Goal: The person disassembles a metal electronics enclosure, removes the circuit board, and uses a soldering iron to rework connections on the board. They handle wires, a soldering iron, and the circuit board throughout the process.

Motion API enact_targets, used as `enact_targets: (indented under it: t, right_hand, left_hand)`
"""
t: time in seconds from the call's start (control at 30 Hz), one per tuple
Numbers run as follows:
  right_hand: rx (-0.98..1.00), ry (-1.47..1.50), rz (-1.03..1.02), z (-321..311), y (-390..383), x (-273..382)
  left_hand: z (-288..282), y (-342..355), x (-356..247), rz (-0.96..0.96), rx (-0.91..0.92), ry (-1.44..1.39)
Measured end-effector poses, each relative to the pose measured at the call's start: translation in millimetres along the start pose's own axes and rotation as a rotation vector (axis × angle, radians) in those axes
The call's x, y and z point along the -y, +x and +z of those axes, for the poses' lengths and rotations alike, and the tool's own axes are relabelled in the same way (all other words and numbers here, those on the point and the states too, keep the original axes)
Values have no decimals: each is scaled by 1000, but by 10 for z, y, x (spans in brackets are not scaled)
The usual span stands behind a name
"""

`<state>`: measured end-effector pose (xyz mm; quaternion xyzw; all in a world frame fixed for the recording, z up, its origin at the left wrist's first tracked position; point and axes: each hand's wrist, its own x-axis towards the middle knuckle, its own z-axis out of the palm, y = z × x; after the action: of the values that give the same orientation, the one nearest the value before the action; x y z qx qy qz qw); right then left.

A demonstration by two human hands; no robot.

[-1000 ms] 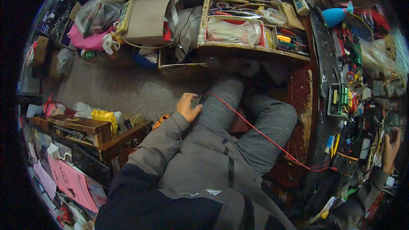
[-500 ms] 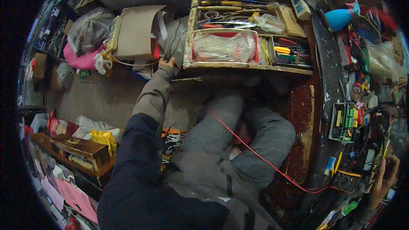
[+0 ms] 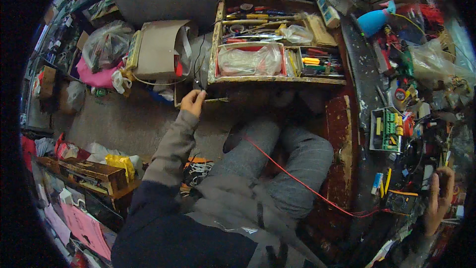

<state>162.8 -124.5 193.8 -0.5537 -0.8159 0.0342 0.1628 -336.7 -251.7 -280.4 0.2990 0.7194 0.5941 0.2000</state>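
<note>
Up from my lap, my left hand [image 3: 192,104] pinches a thin black cable [image 3: 199,83] hanging beside the left end of a wooden tool drawer [image 3: 302,80]; its very end is too small to make out. A red wire [image 3: 288,173] runs diagonally across my grey trousers toward the right bench [image 3: 362,111]. Over on that bench my right hand [image 3: 439,201] rests with loosely bent fingers apart, beside dark clutter and small tools. A box of green terminal parts [image 3: 386,129] sits just above it, with a yellow-handled tool [image 3: 386,181] to the hand's left.
Left of the drawer are a cardboard box [image 3: 156,49] and bagged items [image 3: 106,44]. A low wooden unit [image 3: 106,172] with a yellow bag [image 3: 121,166] stands at lower left. A power strip [image 3: 327,5] and blue bulb blower [image 3: 372,22] lie at upper right.
My left hand moved from beside my knee up to the cable by the drawer, then slightly back toward me with it. The view shifted a little; my right hand stays at the right bench.
</note>
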Motion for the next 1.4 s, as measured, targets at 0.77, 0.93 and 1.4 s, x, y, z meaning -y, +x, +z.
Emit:
enact_targets:
  t: [0.77,0.93,1.4]
  right_hand:
    - [280,702,-673,971,-71,1592]
    - [309,667,-693,915,-136,1588]
    - [393,656,-327,930,113,610]
  left_hand:
    - [247,-1337,-2929,540,836,-277]
    - [614,-1377,-3092,545,710,-432]
    - [1149,-1344,-3419,153,827,-590]
